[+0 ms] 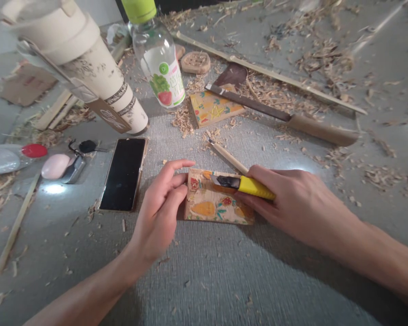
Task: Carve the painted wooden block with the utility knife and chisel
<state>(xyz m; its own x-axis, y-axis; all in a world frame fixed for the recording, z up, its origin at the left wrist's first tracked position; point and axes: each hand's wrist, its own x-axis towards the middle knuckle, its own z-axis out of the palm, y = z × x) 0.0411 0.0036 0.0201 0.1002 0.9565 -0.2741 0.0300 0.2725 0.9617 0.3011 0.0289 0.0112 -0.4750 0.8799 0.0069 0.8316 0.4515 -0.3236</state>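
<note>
A small wooden board (pixel 207 209) with a painted pattern of orange, red and teal shapes lies flat on the table in front of me. At its left edge is my left hand (pixel 159 203), thumb and bent fingers against the side, the forefinger reaching past the upper left corner. My right hand (pixel 289 199) is closed around a yellow utility knife (pixel 256 187). The knife's blade points left over the upper part of the board; whether it touches the wood I cannot tell. Just beyond the knife lies a thin wooden stick with a dark tip (pixel 227 155), partly hidden by my right hand.
Behind are a second painted board (pixel 207 110), a long blade with a wooden handle (pixel 321 128), a carved wooden piece (pixel 195 62) and a bottle (pixel 163 68). A tumbler (pixel 105 81), phone (pixel 123 174) and keys (pixel 87 146) stand or lie left. Wood shavings (pixel 321 59) litter the table.
</note>
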